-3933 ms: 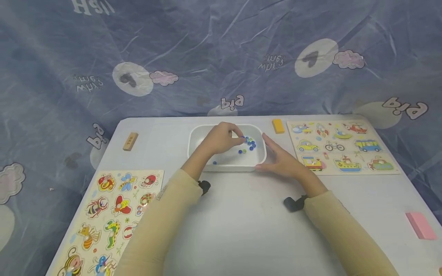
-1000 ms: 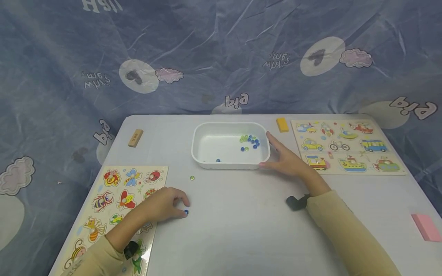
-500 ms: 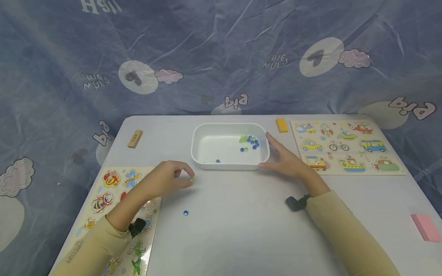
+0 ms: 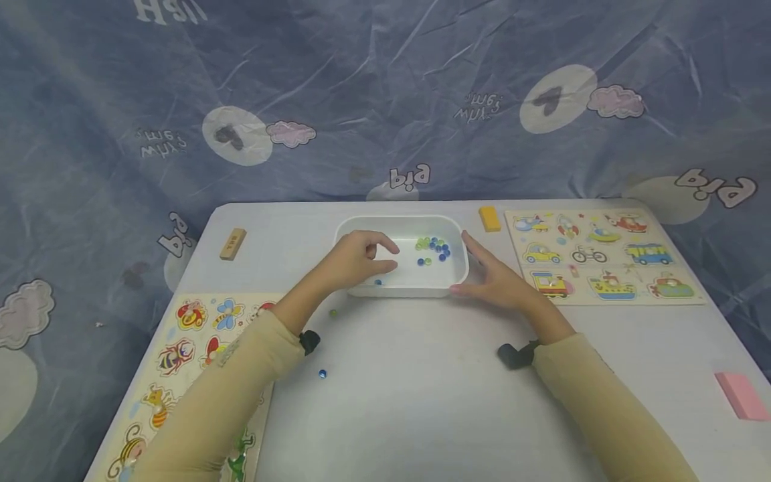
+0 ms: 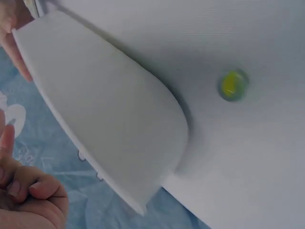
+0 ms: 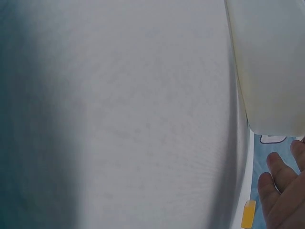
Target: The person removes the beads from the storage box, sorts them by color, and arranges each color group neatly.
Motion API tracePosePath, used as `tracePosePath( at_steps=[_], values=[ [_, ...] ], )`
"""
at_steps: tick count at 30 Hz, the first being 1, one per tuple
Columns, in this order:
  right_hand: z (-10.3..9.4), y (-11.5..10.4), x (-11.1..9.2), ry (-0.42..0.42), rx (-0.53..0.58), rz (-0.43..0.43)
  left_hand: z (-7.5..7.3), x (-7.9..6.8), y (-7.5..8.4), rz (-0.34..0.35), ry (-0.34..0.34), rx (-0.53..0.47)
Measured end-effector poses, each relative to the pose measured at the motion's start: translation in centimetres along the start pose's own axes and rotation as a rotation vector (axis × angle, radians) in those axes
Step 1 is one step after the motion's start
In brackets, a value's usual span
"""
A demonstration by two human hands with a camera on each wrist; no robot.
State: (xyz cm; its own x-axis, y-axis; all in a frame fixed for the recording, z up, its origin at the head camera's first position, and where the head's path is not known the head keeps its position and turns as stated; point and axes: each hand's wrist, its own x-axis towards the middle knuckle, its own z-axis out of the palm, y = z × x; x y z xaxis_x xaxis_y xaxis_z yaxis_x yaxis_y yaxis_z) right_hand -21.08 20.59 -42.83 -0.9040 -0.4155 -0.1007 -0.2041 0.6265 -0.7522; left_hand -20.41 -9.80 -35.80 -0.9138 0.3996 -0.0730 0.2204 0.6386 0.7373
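Note:
A white tray (image 4: 403,291) stands near the back of the table, with several blue and yellow-green glass marbles (image 4: 435,245) gathered at its right end. My left hand (image 4: 355,260) reaches over the tray's left half; thumb and index fingertip are apart with nothing between them. A single blue marble (image 4: 378,282) lies in the tray just below that thumb. My right hand (image 4: 496,278) rests against the tray's right end, thumb at the front corner, straight fingers along the side. On the table are a yellow-green marble (image 5: 233,85) and, nearer me, a blue marble (image 4: 322,373).
An insect puzzle board (image 4: 263,415) lies front left, partly under my left sleeve, and a vehicle puzzle board (image 4: 602,234) lies back right. Around the tray are a wooden block (image 4: 233,244) at left and a yellow block (image 4: 489,219) behind. A pink block (image 4: 742,396) sits far right.
My left hand has gone from the blue marble on the table to the yellow-green one, then up and right over the tray. Both marbles stay on the table. The right hand keeps its place.

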Motion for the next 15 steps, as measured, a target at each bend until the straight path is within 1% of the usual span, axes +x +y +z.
tracePosePath(
  at_steps=[4,7,11,15],
  values=[
    [0.0,0.0,0.0,0.001,-0.019,0.005,1.5,2.8,0.1,0.014,-0.025,0.015],
    [0.0,0.1,0.0,0.005,-0.033,0.007,2.4,4.5,-0.1,-0.005,-0.046,0.039],
    [0.0,0.3,0.1,0.007,-0.035,0.006,3.4,6.1,-0.5,-0.061,-0.065,0.107],
    [0.0,0.4,0.1,0.002,-0.028,0.005,4.1,7.1,-0.6,-0.116,-0.081,0.172]
  ],
)
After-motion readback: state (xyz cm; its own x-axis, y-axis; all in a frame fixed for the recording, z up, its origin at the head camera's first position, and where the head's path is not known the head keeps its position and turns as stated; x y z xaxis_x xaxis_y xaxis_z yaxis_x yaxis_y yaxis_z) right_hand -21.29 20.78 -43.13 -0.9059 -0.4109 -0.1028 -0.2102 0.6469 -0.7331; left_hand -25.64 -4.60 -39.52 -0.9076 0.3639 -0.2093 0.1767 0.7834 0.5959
